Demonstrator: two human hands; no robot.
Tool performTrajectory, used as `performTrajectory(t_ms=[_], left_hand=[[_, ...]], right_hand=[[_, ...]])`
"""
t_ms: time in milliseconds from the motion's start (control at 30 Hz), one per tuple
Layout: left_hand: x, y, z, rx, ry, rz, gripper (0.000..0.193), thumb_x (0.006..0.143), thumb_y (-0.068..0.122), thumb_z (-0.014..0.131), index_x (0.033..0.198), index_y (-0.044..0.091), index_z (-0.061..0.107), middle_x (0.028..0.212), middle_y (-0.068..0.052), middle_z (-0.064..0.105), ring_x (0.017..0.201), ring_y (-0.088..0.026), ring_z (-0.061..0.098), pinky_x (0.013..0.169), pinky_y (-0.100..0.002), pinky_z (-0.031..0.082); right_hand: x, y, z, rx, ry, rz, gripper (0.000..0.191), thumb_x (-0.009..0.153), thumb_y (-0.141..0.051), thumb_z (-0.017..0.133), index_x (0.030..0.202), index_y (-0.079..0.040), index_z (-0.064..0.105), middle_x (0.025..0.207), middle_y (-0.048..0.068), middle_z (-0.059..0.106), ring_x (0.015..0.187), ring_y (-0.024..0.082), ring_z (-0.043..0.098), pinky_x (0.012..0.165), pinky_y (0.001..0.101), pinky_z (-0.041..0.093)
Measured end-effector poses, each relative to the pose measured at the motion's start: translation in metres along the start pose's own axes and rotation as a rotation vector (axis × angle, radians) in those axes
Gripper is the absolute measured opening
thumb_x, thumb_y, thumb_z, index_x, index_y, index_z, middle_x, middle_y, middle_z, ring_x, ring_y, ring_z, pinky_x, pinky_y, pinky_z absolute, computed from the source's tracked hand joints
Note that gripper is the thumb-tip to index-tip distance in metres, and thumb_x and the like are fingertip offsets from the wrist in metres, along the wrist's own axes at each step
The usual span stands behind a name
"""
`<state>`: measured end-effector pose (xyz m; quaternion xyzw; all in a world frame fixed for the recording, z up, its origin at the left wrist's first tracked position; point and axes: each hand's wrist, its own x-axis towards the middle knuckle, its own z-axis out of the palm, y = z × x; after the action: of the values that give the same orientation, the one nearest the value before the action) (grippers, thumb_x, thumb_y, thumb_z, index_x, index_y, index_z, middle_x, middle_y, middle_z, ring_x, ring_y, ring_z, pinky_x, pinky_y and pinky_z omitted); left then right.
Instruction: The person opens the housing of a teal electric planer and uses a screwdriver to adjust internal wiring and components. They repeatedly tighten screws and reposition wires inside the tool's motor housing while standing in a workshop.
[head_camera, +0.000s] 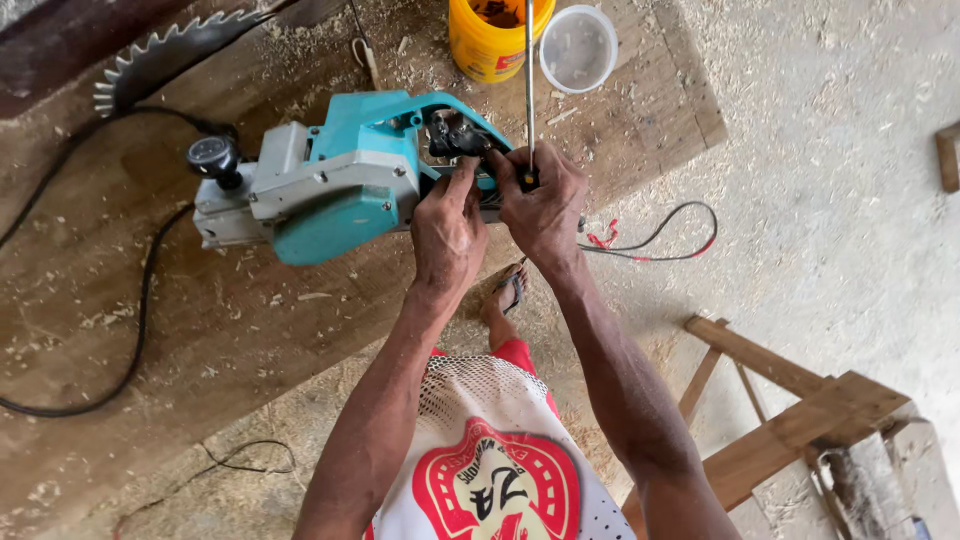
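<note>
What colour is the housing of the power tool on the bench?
Teal, with grey metal parts: the power tool under both hands, seen in the head view.

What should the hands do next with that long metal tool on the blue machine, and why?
Probably turn the screwdriver gently: the right hand grips its handle at the opened teal planer, while the left hand steadies the housing beside it.

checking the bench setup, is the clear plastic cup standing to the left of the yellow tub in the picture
No, the clear plastic cup sits to the right of the yellow tub, touching or nearly touching its side.
</note>
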<state>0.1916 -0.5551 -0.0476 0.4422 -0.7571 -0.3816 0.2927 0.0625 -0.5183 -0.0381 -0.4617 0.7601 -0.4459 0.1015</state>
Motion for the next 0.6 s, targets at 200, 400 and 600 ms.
performTrajectory(t_ms=[200, 400, 600], left_hand=[[-0.001, -0.007, 0.0, -0.005, -0.034, 0.005, 0.046, 0.092, -0.006, 0.067, 0.136, 0.002, 0.06, 0.099, -0.026, 0.07, 0.087, -0.043, 0.071, 0.072, -0.048, 0.054], [0.001, -0.006, -0.005, 0.005, -0.116, -0.008, 0.051, 0.091, -0.01, 0.064, 0.141, 0.0, 0.057, 0.102, -0.03, 0.067, 0.093, -0.046, 0.069, 0.075, -0.049, 0.054], [0.001, -0.007, -0.006, -0.009, -0.161, -0.003, 0.055, 0.089, -0.01, 0.064, 0.143, -0.002, 0.054, 0.107, -0.031, 0.068, 0.097, -0.046, 0.07, 0.079, -0.048, 0.056]], right_hand=[[-0.007, -0.004, 0.009, -0.05, -0.027, -0.021, 0.022, 0.093, -0.006, 0.078, 0.084, -0.001, 0.059, 0.078, 0.013, 0.062, 0.06, 0.025, 0.062, 0.053, 0.0387, 0.047], [-0.012, -0.003, 0.003, -0.058, -0.038, -0.069, 0.025, 0.093, -0.004, 0.078, 0.083, 0.0, 0.056, 0.077, 0.016, 0.058, 0.063, 0.031, 0.059, 0.055, 0.0421, 0.045], [-0.015, 0.0, 0.011, 0.037, 0.016, 0.028, 0.028, 0.094, -0.007, 0.08, 0.083, -0.001, 0.055, 0.078, 0.015, 0.061, 0.065, 0.03, 0.065, 0.055, 0.0404, 0.048]])
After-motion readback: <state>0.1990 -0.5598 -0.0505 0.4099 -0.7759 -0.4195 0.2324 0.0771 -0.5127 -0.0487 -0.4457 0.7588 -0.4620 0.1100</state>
